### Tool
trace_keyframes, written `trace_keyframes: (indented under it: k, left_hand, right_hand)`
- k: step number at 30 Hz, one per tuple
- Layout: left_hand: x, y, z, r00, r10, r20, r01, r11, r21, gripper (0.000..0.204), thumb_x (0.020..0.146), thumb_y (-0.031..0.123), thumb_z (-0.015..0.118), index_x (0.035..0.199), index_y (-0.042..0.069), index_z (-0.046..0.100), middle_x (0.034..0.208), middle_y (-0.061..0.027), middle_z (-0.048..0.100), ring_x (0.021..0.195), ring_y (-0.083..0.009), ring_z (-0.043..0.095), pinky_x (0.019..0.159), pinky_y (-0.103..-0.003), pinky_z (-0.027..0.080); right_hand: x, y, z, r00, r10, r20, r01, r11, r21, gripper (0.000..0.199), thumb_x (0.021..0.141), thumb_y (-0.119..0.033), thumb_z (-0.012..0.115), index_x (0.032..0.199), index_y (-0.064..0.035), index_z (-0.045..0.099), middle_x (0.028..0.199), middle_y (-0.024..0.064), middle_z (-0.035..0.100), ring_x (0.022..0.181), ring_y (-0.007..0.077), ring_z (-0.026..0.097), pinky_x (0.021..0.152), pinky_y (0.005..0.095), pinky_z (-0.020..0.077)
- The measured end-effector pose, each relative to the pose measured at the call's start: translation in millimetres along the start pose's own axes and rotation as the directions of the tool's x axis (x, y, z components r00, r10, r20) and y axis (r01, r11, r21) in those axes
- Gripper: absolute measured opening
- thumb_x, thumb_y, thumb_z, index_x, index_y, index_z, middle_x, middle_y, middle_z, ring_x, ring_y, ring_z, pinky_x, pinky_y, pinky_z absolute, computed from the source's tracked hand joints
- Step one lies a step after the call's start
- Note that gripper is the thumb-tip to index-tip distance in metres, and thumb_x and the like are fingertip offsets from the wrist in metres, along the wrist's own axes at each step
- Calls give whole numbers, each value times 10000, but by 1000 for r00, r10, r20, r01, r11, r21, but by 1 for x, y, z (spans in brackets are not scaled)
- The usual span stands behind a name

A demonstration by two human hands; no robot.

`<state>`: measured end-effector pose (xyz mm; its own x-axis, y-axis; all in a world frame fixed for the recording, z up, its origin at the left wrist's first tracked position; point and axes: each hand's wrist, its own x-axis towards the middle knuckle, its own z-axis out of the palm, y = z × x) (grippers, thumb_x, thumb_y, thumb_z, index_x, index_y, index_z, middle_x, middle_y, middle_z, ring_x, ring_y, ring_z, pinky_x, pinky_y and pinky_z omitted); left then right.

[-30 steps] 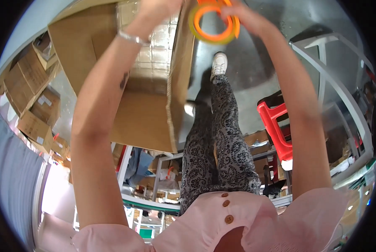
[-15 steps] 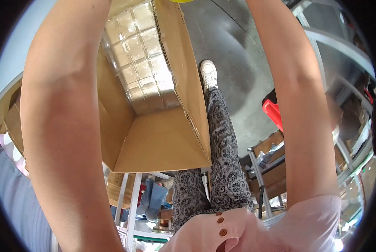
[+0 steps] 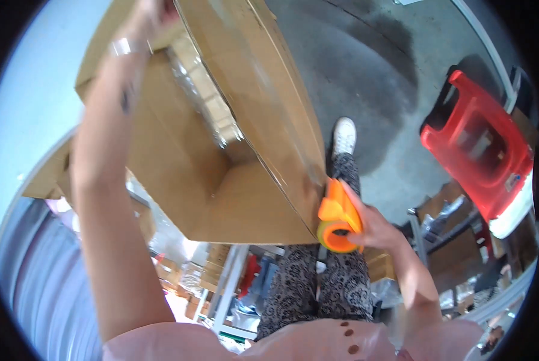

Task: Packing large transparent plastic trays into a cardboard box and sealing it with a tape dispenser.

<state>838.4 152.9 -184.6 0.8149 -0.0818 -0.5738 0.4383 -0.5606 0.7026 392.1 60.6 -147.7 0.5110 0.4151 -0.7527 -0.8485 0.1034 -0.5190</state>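
A big open cardboard box (image 3: pixel 251 213) stands in front of me, with clear plastic trays (image 3: pixel 212 102) stacked along its inside at the far end. A strip of clear tape runs down its right outer side. My right hand (image 3: pixel 375 225) is closed around an orange tape dispenser (image 3: pixel 341 216) with a roll of tape in it, held against the box's near right corner. At the far edge of the box, my left hand (image 3: pixel 152 21) reaches over the opening and touches the rim. Its fingers are blurred and partly hidden.
A red plastic chair or stool (image 3: pixel 486 144) stands on the grey floor at the right. A pale table surface (image 3: pixel 35 114) lies left. Below are metal shelf frames with cartons (image 3: pixel 218 265), and my shoe (image 3: pixel 344 135) is beside the box.
My right hand has come down and toward me, bringing the tape dispenser to the near corner. The box has turned, so its right side shows more. My left hand has come into view.
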Motion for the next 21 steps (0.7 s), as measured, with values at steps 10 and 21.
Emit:
trace_keyframes:
  k: [10, 21]
  left_hand:
    - [-8, 25, 36, 947, -100, 304, -88, 833, 546, 417, 814, 364, 587, 813, -53, 595, 637, -66, 569, 496, -115, 540, 449, -201, 484]
    - [-2, 11, 47, 953, 144, 266, -244, 886, 394, 490, 766, 146, 560, 1161, -59, 356, 753, -112, 586, 635, -167, 581, 478, -261, 488]
  right_hand:
    - [5, 6, 9, 993, -114, -10, 103, 933, -345, 964, 628, -273, 652, 1412, -171, 99, 1005, 212, 565, 934, 382, 559, 791, 426, 451]
    - [7, 3, 6, 989, -124, 79, 145, 898, -415, 908, 668, -342, 613, 1403, -162, 111, 981, 222, 585, 891, 367, 587, 781, 420, 462]
